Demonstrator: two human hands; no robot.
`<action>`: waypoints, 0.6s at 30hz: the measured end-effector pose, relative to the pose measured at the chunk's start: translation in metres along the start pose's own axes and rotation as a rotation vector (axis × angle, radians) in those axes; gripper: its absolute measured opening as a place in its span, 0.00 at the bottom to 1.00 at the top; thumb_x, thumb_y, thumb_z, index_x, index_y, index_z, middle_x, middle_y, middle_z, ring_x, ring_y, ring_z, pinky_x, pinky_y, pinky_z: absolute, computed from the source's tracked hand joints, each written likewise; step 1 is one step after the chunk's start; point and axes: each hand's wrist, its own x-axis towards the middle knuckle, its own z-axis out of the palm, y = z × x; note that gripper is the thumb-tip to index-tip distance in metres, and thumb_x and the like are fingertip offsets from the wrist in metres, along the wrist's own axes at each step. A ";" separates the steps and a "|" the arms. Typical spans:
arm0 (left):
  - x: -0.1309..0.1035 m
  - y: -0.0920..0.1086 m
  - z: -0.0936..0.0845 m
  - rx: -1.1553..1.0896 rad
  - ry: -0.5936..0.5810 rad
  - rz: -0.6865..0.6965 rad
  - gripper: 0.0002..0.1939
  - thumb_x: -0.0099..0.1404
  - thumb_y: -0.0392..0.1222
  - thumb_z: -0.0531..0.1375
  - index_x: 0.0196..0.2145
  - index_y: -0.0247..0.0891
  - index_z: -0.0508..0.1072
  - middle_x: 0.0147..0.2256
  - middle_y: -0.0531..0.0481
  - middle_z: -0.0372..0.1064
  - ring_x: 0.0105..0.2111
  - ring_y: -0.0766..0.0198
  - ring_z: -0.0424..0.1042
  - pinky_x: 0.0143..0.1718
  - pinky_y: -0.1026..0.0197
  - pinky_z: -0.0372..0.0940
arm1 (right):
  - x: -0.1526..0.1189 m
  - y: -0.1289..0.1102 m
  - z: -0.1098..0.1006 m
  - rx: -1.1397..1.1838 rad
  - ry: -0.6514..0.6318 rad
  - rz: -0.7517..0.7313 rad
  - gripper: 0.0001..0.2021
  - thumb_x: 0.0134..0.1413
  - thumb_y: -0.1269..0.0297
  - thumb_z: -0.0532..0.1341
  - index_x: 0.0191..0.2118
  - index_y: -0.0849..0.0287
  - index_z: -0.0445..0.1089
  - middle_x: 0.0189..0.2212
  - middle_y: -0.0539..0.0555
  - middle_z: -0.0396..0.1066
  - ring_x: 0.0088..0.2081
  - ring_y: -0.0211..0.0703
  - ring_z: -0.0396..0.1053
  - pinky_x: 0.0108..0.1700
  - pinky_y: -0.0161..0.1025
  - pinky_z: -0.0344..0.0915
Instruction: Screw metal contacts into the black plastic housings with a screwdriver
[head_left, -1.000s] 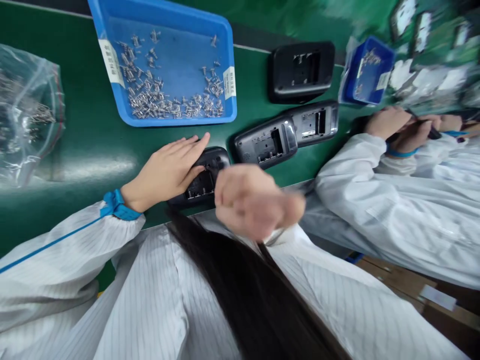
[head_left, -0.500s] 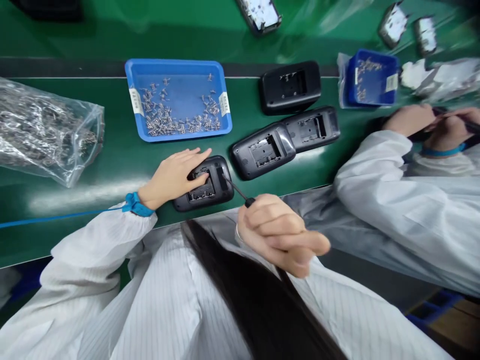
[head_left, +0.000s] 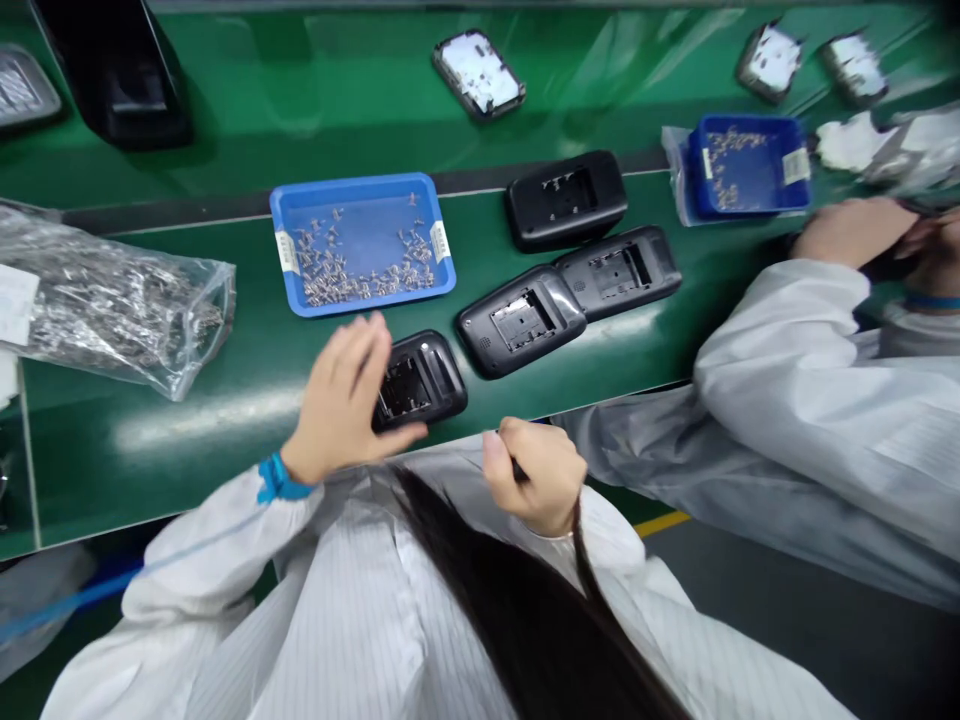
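Observation:
My left hand (head_left: pixel 341 400) is open, its fingers stretched out over the left end of a black handheld-device housing (head_left: pixel 448 385). The fingers partly cover this housing; whether they touch it I cannot tell. A recessed battery compartment shows in its upper face. To the right, at the bench edge, my right hand (head_left: pixel 541 475) is closed in a fist around a thin black-handled tool (head_left: pixel 519 470). Only a bit of dark handle shows; the thin shaft is hidden. Beyond my left hand stands a blue tray (head_left: pixel 360 190) holding many small metal springs.
Three more black housings lie to the right, one housing (head_left: pixel 517 320) nearest. At left rests a clear bag (head_left: pixel 112 305) of metal springs. A smaller blue bin (head_left: pixel 750 200) stands near a co-worker's hands (head_left: pixel 851 235). White-and-black parts, one part (head_left: pixel 480 75) included, lie at the back.
My left hand has lifted and shifted left off the battery compartment. My right hand has drawn the tool away from the housing and turned. The camera view has tilted up.

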 end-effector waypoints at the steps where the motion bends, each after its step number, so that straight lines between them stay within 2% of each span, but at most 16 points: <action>1: -0.012 0.007 0.001 0.007 -0.017 0.061 0.51 0.60 0.65 0.60 0.68 0.30 0.47 0.62 0.29 0.57 0.65 0.39 0.55 0.65 0.35 0.54 | 0.003 0.003 -0.001 -0.077 -0.063 0.074 0.18 0.65 0.66 0.51 0.21 0.58 0.56 0.16 0.47 0.55 0.19 0.32 0.53 0.25 0.35 0.50; 2: -0.025 0.014 0.003 0.028 -0.080 0.110 0.46 0.62 0.61 0.60 0.68 0.32 0.50 0.59 0.31 0.63 0.62 0.41 0.61 0.63 0.36 0.58 | 0.003 0.007 0.001 -0.154 -0.147 0.145 0.18 0.66 0.65 0.51 0.23 0.59 0.59 0.17 0.47 0.58 0.20 0.31 0.55 0.25 0.35 0.49; 4: -0.050 0.023 0.008 0.139 -0.156 0.122 0.32 0.67 0.43 0.57 0.66 0.36 0.55 0.52 0.36 0.71 0.55 0.47 0.71 0.57 0.41 0.68 | -0.001 0.015 0.012 -0.275 -0.315 0.202 0.18 0.67 0.65 0.49 0.25 0.60 0.63 0.20 0.48 0.63 0.20 0.31 0.57 0.24 0.35 0.46; 6: -0.071 0.027 0.008 0.239 -0.112 0.106 0.34 0.63 0.29 0.53 0.66 0.42 0.56 0.44 0.42 0.75 0.46 0.53 0.76 0.49 0.46 0.75 | -0.008 0.019 0.025 -0.347 -0.394 0.182 0.17 0.67 0.66 0.48 0.26 0.60 0.65 0.22 0.49 0.66 0.20 0.33 0.59 0.24 0.37 0.44; 8: -0.083 0.027 -0.003 0.237 -0.050 0.074 0.40 0.59 0.27 0.53 0.67 0.49 0.53 0.36 0.46 0.76 0.39 0.54 0.78 0.44 0.46 0.78 | -0.013 0.019 0.037 -0.349 -0.405 0.134 0.17 0.66 0.67 0.49 0.26 0.60 0.65 0.23 0.49 0.66 0.21 0.33 0.61 0.25 0.37 0.44; 11: -0.078 0.018 -0.040 0.051 -0.025 -0.065 0.41 0.57 0.38 0.57 0.66 0.54 0.52 0.32 0.47 0.73 0.32 0.51 0.76 0.37 0.42 0.78 | -0.014 0.013 0.051 -0.321 -0.315 0.074 0.16 0.65 0.69 0.50 0.25 0.59 0.63 0.22 0.49 0.64 0.22 0.33 0.61 0.25 0.37 0.45; 13: -0.051 -0.001 -0.066 -0.063 0.046 -0.247 0.34 0.57 0.43 0.57 0.62 0.54 0.58 0.37 0.46 0.72 0.35 0.51 0.76 0.36 0.42 0.77 | -0.011 0.008 0.060 -0.317 -0.238 0.033 0.15 0.64 0.70 0.50 0.24 0.59 0.61 0.20 0.49 0.62 0.22 0.34 0.60 0.24 0.37 0.43; 14: -0.029 -0.017 -0.075 -0.103 0.118 -0.358 0.30 0.58 0.43 0.58 0.58 0.51 0.61 0.41 0.46 0.71 0.39 0.51 0.76 0.38 0.43 0.76 | -0.010 0.006 0.066 -0.317 -0.202 0.011 0.15 0.63 0.71 0.51 0.24 0.58 0.59 0.20 0.49 0.62 0.22 0.34 0.60 0.24 0.37 0.42; 16: 0.030 -0.061 -0.084 -0.199 0.263 -0.540 0.24 0.61 0.43 0.61 0.53 0.43 0.61 0.47 0.45 0.69 0.44 0.55 0.74 0.45 0.48 0.74 | -0.010 0.004 0.077 -0.309 -0.149 -0.030 0.14 0.62 0.70 0.52 0.23 0.57 0.58 0.18 0.48 0.60 0.21 0.35 0.59 0.23 0.38 0.41; 17: 0.065 -0.087 -0.083 -0.280 0.338 -0.598 0.26 0.60 0.45 0.64 0.53 0.41 0.59 0.46 0.45 0.69 0.44 0.58 0.74 0.45 0.51 0.73 | -0.010 0.004 0.082 -0.302 -0.131 -0.048 0.14 0.62 0.70 0.53 0.23 0.57 0.57 0.17 0.48 0.59 0.21 0.35 0.58 0.23 0.37 0.41; 18: 0.100 -0.115 -0.080 -0.361 0.389 -0.636 0.28 0.61 0.47 0.63 0.53 0.39 0.56 0.41 0.47 0.71 0.40 0.61 0.75 0.41 0.54 0.73 | -0.012 0.005 0.086 -0.301 -0.121 -0.058 0.14 0.62 0.68 0.54 0.23 0.57 0.57 0.17 0.47 0.59 0.20 0.34 0.58 0.22 0.37 0.41</action>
